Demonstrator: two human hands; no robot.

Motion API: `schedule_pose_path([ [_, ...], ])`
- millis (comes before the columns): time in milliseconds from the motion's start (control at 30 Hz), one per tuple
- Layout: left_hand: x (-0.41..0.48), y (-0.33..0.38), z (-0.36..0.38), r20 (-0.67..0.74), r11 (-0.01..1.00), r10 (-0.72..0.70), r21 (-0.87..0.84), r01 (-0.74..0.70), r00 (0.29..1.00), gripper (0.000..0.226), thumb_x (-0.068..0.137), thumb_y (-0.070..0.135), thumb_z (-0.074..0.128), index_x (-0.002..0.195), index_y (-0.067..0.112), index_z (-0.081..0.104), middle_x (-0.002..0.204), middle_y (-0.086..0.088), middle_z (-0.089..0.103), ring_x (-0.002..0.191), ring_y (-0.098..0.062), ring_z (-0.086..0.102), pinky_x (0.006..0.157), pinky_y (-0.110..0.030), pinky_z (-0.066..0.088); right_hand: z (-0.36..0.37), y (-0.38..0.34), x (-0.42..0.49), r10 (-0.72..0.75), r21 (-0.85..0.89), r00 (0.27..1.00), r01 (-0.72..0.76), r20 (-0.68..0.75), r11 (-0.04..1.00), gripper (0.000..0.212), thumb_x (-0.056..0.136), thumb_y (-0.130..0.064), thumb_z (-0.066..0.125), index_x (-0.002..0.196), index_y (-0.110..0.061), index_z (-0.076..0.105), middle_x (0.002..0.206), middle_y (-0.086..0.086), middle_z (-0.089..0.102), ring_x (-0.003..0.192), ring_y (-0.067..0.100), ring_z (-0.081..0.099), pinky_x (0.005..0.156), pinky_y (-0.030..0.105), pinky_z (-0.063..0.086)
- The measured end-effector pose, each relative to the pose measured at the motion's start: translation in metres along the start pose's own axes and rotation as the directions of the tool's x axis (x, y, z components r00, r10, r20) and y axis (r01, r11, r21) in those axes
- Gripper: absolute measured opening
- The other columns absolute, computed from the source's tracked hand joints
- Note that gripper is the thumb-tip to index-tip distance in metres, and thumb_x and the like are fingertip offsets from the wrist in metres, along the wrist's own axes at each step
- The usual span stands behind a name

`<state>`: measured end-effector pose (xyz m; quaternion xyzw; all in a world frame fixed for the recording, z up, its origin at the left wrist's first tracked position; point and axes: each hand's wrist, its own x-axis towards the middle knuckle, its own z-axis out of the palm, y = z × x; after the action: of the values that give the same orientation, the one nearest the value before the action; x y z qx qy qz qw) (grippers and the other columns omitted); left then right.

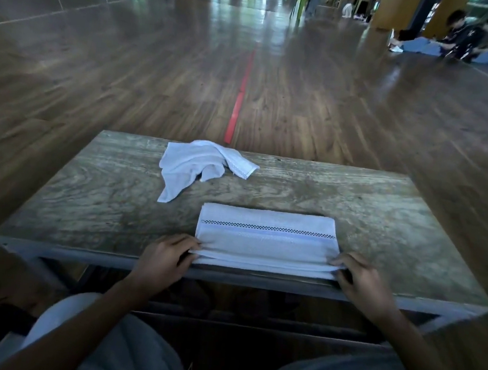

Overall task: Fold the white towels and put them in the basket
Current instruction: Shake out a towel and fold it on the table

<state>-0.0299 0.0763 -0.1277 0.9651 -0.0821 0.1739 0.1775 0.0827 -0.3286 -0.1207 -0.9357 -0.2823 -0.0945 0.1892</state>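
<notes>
A white towel [265, 240], folded into a flat rectangle with a dark checked stripe across it, lies at the near edge of the wooden table [355, 202]. My left hand [166, 256] pinches its near left corner and my right hand [360, 280] pinches its near right corner, with the top layer lifted slightly. A second white towel [193, 164] lies crumpled at the table's far side, left of centre. No basket is in view.
The table stands on a dark wooden floor with a red tape line [239, 100] running away from it. People sit on the floor at the far right [459, 41]. My knees show below the table's near edge.
</notes>
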Motion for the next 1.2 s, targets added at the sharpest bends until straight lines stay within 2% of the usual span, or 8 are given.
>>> schedule_pose_path([
  [267, -0.014, 0.006, -0.005, 0.040, 0.996, 0.064, 0.066, -0.067, 0.997, 0.035, 0.086, 0.046, 0.051, 0.101, 0.020, 0.071, 0.113, 0.010, 0.067, 0.089, -0.009, 0.068, 0.071, -0.023, 0.055, -0.001, -0.001, -0.018, -0.033, -0.067, 0.996, 0.039, 0.086, 0.997, 0.037, 0.075, -0.027, 0.076, 0.108, -0.022, 0.062, 0.117, -0.005, 0.059, 0.100, 0.017, 0.062, 0.075, 0.035, 0.055],
  [433, -0.009, 0.001, -0.007, 0.014, 0.970, 0.173, 0.168, -0.173, 0.985, 0.030, 0.090, 0.038, 0.048, 0.086, 0.019, 0.071, 0.094, 0.008, 0.070, 0.081, -0.012, 0.067, 0.076, -0.025, 0.037, -0.011, -0.015, -0.022, -0.086, -0.164, 0.995, 0.094, 0.059, 0.982, 0.037, 0.061, -0.014, 0.087, 0.091, -0.019, 0.065, 0.094, -0.004, 0.065, 0.082, 0.020, 0.066, 0.063, 0.026, 0.052],
  [633, 0.013, -0.002, -0.046, 0.056, 0.954, 0.219, 0.198, -0.226, 0.974, 0.025, 0.085, 0.039, 0.050, 0.081, 0.021, 0.066, 0.078, 0.010, 0.066, 0.073, -0.010, 0.063, 0.078, -0.026, 0.036, -0.050, -0.011, -0.001, -0.071, -0.019, 0.992, 0.073, 0.104, 0.997, 0.016, 0.090, -0.014, 0.058, 0.104, -0.019, 0.064, 0.095, -0.001, 0.061, 0.082, 0.017, 0.062, 0.068, 0.030, 0.049],
  [733, 0.050, 0.009, -0.087, -0.004, 0.993, 0.120, 0.021, -0.120, 0.993, 0.021, 0.088, 0.035, 0.057, 0.090, 0.019, 0.070, 0.087, 0.011, 0.071, 0.078, -0.007, 0.065, 0.079, -0.027, 0.046, -0.097, -0.021, 0.037, -0.023, 0.029, 0.999, 0.022, 0.040, 0.999, 0.012, 0.088, -0.009, 0.062, 0.097, -0.016, 0.066, 0.085, -0.007, 0.059, 0.077, 0.016, 0.060, 0.065, 0.031, 0.047],
  [800, 0.074, 0.018, -0.113, -0.002, 0.995, 0.050, -0.086, -0.050, 0.999, 0.013, 0.089, 0.025, 0.064, 0.095, 0.017, 0.071, 0.091, 0.015, 0.068, 0.083, -0.005, 0.064, 0.078, -0.023, 0.049, -0.124, -0.030, 0.060, 0.014, 0.063, 0.992, -0.022, 0.124, 0.998, 0.009, 0.088, -0.012, 0.064, 0.091, -0.020, 0.066, 0.086, -0.008, 0.064, 0.082, 0.016, 0.062, 0.073, 0.035, 0.049],
  [933, 0.105, 0.022, -0.147, -0.013, 0.989, -0.021, -0.150, 0.019, 1.000, 0.009, 0.089, 0.021, 0.064, 0.096, 0.021, 0.070, 0.085, 0.029, 0.063, 0.085, 0.006, 0.061, 0.077, -0.005, 0.039, -0.164, -0.041, 0.086, 0.047, 0.174, 0.998, -0.053, 0.040, 0.983, 0.006, 0.089, -0.012, 0.063, 0.091, -0.016, 0.067, 0.084, -0.003, 0.067, 0.073, 0.003, 0.057, 0.070, 0.010, 0.040],
  [1067, 0.112, 0.017, -0.163, 0.229, 0.931, -0.065, -0.336, 0.142, 0.971, 0.007, 0.088, 0.019, 0.065, 0.091, 0.025, 0.067, 0.091, 0.021, 0.069, 0.090, 0.006, 0.062, 0.082, -0.007, 0.044, -0.182, -0.030, 0.095, 0.142, 0.224, 0.915, -0.238, 0.377, 0.945, 0.023, 0.078, -0.050, 0.065, 0.096, -0.038, 0.069, 0.102, -0.015, 0.069, 0.099, 0.004, 0.062, 0.093, 0.029, 0.043],
  [1200, 0.111, 0.013, -0.161, 0.391, 0.847, -0.076, -0.460, 0.266, 0.917, 0.010, 0.086, 0.027, 0.064, 0.093, 0.022, 0.069, 0.090, 0.017, 0.072, 0.088, 0.006, 0.063, 0.078, -0.007, 0.043, -0.174, -0.022, 0.097, 0.183, 0.403, 0.874, -0.382, 0.450, 0.832, 0.013, 0.086, -0.022, 0.065, 0.098, -0.025, 0.070, 0.105, 0.006, 0.068, 0.095, 0.020, 0.060, 0.094, 0.039, 0.046],
])
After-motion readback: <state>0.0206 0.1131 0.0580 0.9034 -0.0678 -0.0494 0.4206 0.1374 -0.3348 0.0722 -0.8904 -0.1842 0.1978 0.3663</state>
